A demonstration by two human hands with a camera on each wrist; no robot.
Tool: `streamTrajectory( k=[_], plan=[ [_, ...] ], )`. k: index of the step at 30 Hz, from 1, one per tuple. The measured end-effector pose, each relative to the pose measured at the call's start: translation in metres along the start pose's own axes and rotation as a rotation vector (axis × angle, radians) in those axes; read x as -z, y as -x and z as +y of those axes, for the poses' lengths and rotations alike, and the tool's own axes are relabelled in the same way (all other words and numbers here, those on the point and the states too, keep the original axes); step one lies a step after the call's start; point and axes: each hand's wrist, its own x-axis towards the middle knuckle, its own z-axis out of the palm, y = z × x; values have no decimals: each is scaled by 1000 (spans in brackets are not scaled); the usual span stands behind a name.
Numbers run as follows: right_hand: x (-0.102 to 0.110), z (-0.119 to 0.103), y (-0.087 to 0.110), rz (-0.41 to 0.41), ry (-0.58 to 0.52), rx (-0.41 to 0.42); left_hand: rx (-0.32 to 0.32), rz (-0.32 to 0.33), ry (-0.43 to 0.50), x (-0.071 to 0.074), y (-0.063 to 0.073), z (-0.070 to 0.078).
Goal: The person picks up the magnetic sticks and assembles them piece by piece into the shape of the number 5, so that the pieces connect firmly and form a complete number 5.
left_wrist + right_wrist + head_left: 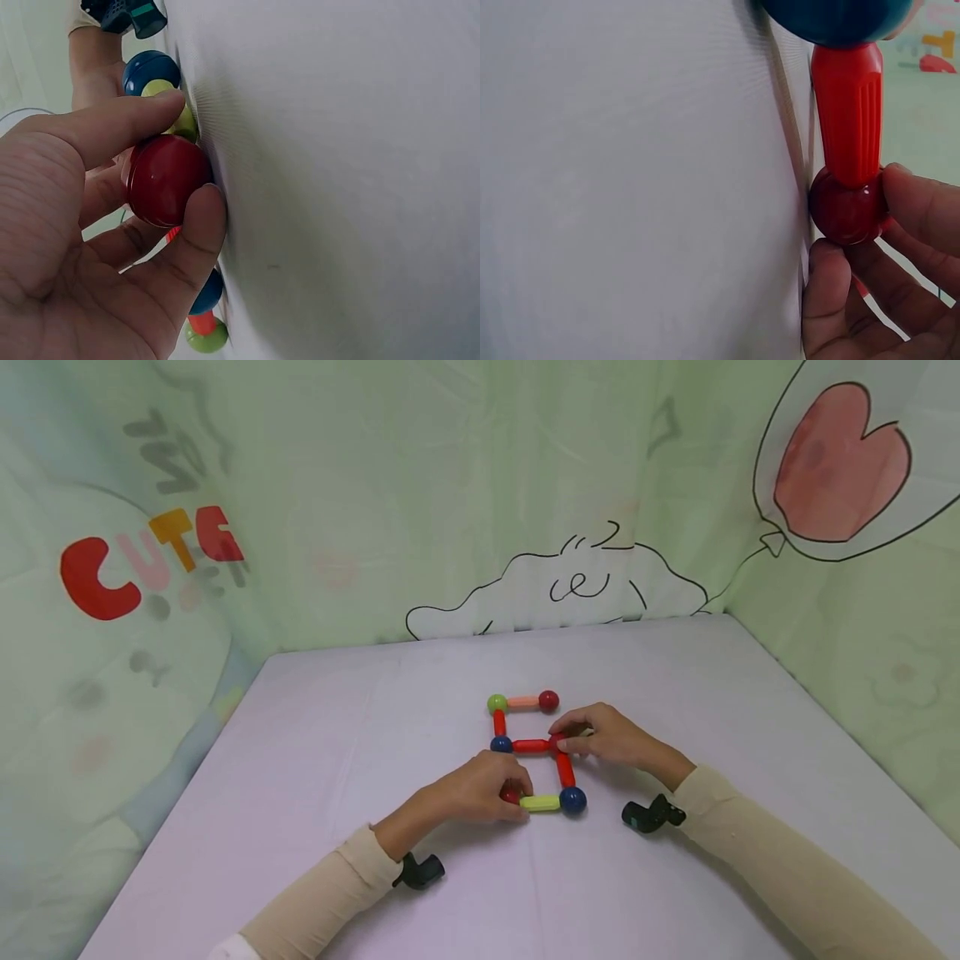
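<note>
Toy rods and balls lie joined in an S-like chain on the table. At its near left end, my left hand [476, 787] grips a red ball [169, 180], with the thumb near the yellow-green rod [542, 803]. That rod meets a blue ball [573, 800], from which a red rod [847, 112] runs to the middle red ball [847, 204]. My right hand [611, 737] pinches this middle ball between thumb and fingers. Another red rod [531, 746] leads left to a second blue ball [501, 744]. Beyond are a green ball [497, 702], a pink rod [523, 702] and a far red ball [549, 701].
A pale cloth-covered table [750, 710] lies beneath the chain. Printed curtains [360, 527] hang behind it and at both sides. Each forearm carries a dark wrist device, one left [422, 872] and one right [651, 814], close above the tabletop.
</note>
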Motion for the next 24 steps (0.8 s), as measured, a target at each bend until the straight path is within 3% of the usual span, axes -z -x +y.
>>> streamTrajectory(
  k=[10,24],
  plan=[
    [-2,6,-1,14,-14,0,-5,7,-49,-3,-3,0],
    [1,3,0,-10,-7,3,2,21,49,0,1,2]
  ],
)
